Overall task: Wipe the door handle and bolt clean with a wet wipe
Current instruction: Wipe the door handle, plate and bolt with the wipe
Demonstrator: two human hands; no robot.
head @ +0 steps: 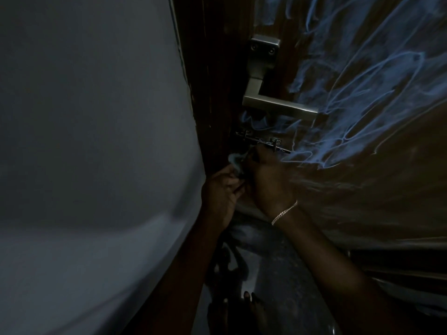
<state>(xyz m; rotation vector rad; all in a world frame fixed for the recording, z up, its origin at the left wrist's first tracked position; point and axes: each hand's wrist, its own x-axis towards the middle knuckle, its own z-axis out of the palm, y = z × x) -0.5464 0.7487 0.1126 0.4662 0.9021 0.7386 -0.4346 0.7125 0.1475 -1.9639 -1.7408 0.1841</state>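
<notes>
the hands [244, 184] hide most of the wet wipe [65, 162] and the bolt's [263, 142] middle.
</notes>
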